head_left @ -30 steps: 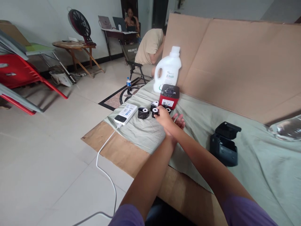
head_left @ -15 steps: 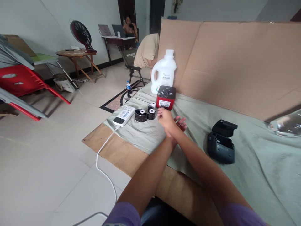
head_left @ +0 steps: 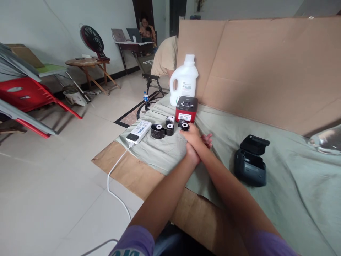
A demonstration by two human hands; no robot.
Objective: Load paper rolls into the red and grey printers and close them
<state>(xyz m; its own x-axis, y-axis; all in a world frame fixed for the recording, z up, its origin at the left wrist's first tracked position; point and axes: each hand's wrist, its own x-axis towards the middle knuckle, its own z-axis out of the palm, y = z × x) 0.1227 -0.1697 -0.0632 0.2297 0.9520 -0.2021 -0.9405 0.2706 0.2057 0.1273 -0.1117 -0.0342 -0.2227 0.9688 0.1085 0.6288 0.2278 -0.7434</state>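
My left hand (head_left: 191,137) reaches forward over the green cloth (head_left: 287,192). Its fingertips pinch a small black label roll (head_left: 184,126) just in front of the red label printer (head_left: 187,108). My right hand (head_left: 207,139) lies right behind it, mostly hidden by the left wrist, with its fingers spread and nothing in them. Two more black rolls (head_left: 157,131) (head_left: 169,129) and a white roll (head_left: 171,119) stand to the left of the left hand.
A white power bank (head_left: 139,131) with a cable lies left of the rolls. A white jug (head_left: 183,81) stands behind the red printer. A black printer (head_left: 250,161) sits open at the right. A cardboard wall (head_left: 266,67) backs the table. A person sits beyond it.
My left hand has let go of one black roll, now standing beside the left one, and moved right to the roll in front of the red printer. The camera shifted slightly.
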